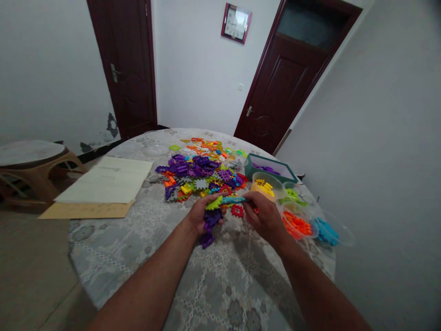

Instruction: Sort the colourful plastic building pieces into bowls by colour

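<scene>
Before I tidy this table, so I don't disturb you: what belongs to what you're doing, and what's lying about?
In use: left hand, right hand, blue piece, purple pieces, pile of pieces, bowls, teal box.
Lying about: papers, brown envelope, clock.

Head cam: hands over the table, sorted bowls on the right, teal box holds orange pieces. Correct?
Not quite. The head view shows the teal box holding purple pieces; the orange pieces lie in a clear bowl nearer the person. The rest stands.

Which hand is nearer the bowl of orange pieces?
Right. The right hand, gripping a teal piece, is close beside the bowl of orange pieces; the left hand, holding purple pieces, lies farther away beyond it.
</scene>
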{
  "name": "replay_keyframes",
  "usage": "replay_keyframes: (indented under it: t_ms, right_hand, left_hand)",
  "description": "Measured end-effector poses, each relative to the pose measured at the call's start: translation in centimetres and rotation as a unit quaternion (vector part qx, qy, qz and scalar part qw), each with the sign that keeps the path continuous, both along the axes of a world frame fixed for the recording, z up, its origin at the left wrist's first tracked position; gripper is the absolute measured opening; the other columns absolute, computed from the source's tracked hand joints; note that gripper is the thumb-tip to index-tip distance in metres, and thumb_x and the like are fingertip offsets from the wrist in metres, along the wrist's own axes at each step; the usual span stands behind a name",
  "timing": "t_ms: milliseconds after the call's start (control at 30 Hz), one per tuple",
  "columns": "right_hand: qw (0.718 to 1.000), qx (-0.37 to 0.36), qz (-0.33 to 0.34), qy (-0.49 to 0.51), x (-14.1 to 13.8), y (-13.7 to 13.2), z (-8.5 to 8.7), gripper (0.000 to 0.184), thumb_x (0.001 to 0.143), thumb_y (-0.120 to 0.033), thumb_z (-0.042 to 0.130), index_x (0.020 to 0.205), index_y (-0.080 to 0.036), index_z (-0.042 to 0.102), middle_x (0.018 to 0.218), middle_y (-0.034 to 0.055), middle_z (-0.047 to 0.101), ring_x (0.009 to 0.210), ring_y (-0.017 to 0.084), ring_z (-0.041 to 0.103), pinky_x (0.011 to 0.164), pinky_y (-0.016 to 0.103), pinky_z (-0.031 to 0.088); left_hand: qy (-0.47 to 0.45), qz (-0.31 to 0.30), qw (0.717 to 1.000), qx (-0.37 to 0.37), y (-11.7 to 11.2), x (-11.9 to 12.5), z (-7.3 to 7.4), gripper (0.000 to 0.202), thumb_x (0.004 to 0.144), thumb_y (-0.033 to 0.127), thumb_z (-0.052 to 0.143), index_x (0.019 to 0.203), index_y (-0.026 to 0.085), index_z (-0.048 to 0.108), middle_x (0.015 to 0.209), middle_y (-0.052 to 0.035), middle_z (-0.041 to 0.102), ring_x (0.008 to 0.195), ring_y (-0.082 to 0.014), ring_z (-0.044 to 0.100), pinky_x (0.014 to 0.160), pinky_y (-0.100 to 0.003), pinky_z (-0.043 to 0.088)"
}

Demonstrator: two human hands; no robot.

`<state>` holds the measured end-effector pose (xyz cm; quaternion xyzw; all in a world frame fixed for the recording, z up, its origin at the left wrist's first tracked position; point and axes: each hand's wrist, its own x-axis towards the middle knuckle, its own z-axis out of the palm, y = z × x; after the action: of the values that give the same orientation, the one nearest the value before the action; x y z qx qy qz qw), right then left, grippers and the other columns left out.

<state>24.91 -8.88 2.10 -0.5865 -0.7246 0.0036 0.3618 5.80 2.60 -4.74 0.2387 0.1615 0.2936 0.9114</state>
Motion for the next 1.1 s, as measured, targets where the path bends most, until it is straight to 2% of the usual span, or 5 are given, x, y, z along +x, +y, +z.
replay_keyframes:
  t_ms: [167,300,600,900,1100]
  right_hand:
    - [0.980,-0.162,-0.003,0.119,2.0,-1.4,1.8,0.030,0.100,-0.034,0.060,0.128,-0.024,0.066,0.078,-0.0021,0.068,0.066,0.016,0.062,0.064,0.028,0.048]
    - [0.950,-0.226,-0.009,0.216,4.1,-1.9,1.9,0.030,0.096,-0.038,0.062,0.120,-0.021,0.069,0.074,-0.0033,0.067,0.063,0.015,0.064,0.060,0.026,0.050]
    - [0.936,-0.187,-0.100,0.281,6.6,-5.7,0.8,0.031,0.095,-0.043,0.063,0.113,-0.019,0.072,0.070,-0.0030,0.065,0.057,0.014,0.060,0.054,0.026,0.049]
    - [0.916,-0.110,-0.190,0.335,7.6,-11.1,-1.9,0.036,0.094,-0.049,0.066,0.112,-0.020,0.074,0.070,-0.0020,0.066,0.056,0.014,0.060,0.053,0.026,0.048]
    - [0.881,0.046,-0.381,0.278,13.7,-14.6,-1.3,0.046,0.094,-0.052,0.063,0.123,-0.018,0.073,0.074,0.0004,0.069,0.060,0.017,0.061,0.057,0.029,0.050]
  left_hand:
    - [0.019,-0.002,1.000,0.019,-0.1,-0.1,0.1,0.055,0.090,0.024,0.068,0.142,0.010,0.064,0.082,-0.0101,0.070,0.066,-0.0213,0.070,0.046,-0.030,0.060]
    - [0.023,-0.004,0.999,0.032,-0.2,-0.1,0.3,0.059,0.088,0.022,0.070,0.145,0.011,0.062,0.088,-0.0114,0.072,0.066,-0.0206,0.070,0.046,-0.031,0.060]
    - [0.048,0.004,0.997,0.061,-0.2,0.0,0.1,0.060,0.087,0.018,0.072,0.146,0.013,0.060,0.083,-0.0090,0.070,0.066,-0.0215,0.070,0.047,-0.031,0.061]
    - [0.082,0.022,0.995,0.061,-0.6,0.1,1.5,0.069,0.084,0.010,0.071,0.151,0.022,0.058,0.082,-0.0063,0.069,0.061,-0.0200,0.070,0.046,-0.032,0.063]
    - [0.111,0.039,0.992,0.048,-0.1,0.2,1.0,0.064,0.083,0.008,0.070,0.145,0.021,0.060,0.085,-0.0069,0.069,0.061,-0.0197,0.069,0.047,-0.033,0.063]
